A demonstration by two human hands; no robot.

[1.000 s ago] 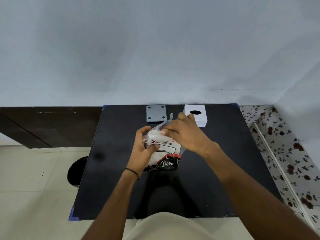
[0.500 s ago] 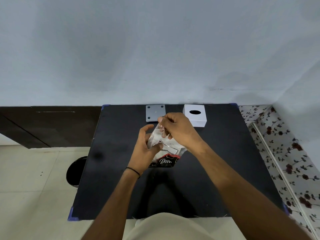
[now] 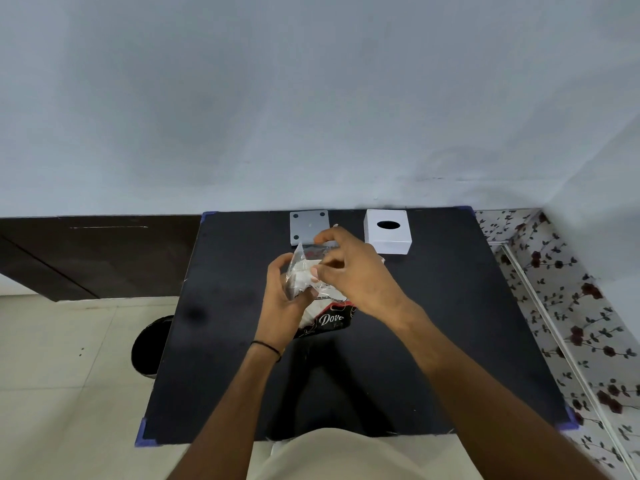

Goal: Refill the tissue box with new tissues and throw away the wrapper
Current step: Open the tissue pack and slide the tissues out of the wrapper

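**Unwrapping the tissue pack, box not yet refilled**

Landmark: the black table point(image 3: 450, 341). Left to right:

- Off its left edge, on the floor: a dark round bin point(image 3: 149, 344), likely where the wrapper goes.
- Over its centre we hold the tissue pack point(image 3: 323, 306). Left hand point(image 3: 282, 306) is curled around the pack's left side, gripping it. Right hand point(image 3: 349, 271) pinches the clear wrapper point(image 3: 298, 265) at the top, fingers closed on the film.
- At the far edge: a grey square plate point(image 3: 309, 227), probably the box's base, then right of it the white tissue box point(image 3: 388, 235), slot up.

Next: we need to tear the film open and slide the tissues out while the left hand holds firm.
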